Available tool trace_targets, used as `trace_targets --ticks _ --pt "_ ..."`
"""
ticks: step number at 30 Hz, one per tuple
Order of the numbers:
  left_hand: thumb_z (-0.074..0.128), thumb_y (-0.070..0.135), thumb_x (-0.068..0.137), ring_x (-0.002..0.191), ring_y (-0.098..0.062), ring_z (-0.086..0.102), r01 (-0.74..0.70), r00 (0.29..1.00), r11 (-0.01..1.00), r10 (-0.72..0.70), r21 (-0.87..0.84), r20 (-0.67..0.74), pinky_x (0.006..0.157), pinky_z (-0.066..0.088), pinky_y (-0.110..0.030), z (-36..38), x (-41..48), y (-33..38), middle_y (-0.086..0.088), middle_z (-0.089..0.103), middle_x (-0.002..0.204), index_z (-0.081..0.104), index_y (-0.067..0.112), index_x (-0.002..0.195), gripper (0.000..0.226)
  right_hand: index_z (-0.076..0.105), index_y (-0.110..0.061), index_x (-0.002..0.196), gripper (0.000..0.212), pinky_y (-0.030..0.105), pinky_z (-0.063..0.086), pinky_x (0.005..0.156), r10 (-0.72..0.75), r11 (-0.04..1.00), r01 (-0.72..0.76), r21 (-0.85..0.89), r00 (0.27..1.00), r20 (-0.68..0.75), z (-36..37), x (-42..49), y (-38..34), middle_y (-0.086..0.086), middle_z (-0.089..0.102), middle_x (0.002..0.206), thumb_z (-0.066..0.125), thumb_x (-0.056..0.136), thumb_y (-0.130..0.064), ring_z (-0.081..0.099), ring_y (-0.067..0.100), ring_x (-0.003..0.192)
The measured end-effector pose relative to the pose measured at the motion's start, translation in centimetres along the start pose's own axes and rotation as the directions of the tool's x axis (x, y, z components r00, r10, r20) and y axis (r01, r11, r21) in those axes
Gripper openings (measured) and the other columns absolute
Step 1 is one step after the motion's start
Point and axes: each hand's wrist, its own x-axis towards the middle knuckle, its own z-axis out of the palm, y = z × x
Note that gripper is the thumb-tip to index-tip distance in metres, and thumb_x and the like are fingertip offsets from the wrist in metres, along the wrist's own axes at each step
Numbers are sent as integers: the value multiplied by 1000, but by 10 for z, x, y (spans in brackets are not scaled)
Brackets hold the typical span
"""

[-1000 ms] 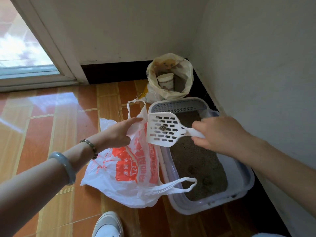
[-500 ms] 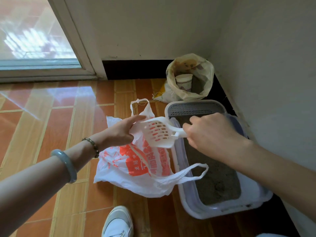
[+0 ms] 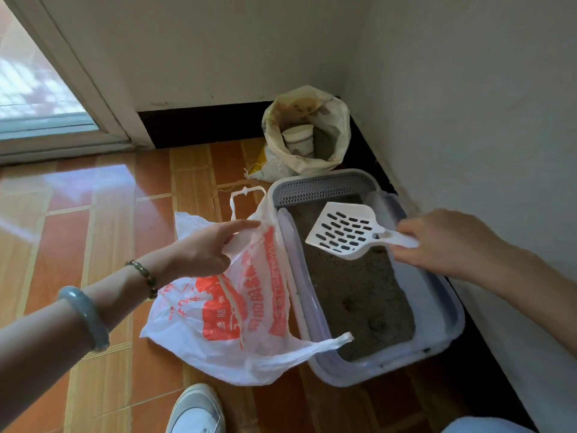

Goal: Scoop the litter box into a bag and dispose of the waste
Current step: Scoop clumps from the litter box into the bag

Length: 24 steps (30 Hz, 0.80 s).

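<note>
Litter box [image 3: 449, 335] on the floor [image 3: 93, 229], gripped the empty scoop [image 3: 343, 232] over it with right hand [image 3: 449, 242], pinched the bag [image 3: 224, 317] rim alongside with left hand [image 3: 199, 254].

scoop [image 3: 342, 234]: handle end covered by right hand [image 3: 446, 242]. bag [image 3: 224, 310]: contents concealed by plastic; red print too crumpled to be read. white shoe [image 3: 196, 410]: cut off by bottom edge.

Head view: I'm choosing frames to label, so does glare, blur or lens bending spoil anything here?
In the head view, the door glass is blown out and daylight glares off the floor tiles; the wide lens bows the door frame; the scoop, bag and litter box are evenly lit and sharp enough to read.
</note>
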Motion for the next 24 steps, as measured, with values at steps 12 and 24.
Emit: trace_targets --ticks 12,24 --pt "50 -18 78 72 -7 57 -15 1000 992 15 129 2 43 45 -16 15 15 10 3 52 113 35 31 140 81 54 -17 107 29 24 35 55 151 981 -71 -178 860 487 77 -27 -3 1 56 96 47 90 -39 47 16 78" --pt "55 -16 78 94 -15 56 7 1000 998 -6 68 -15 51 53 -18 14 17 2 4 48 121 34 33 140 82 57 -11 103 26 26 40 58 176 961 -256 103 855 488 127 4 -32 4 55 87 41 95 -30 58 18 79"
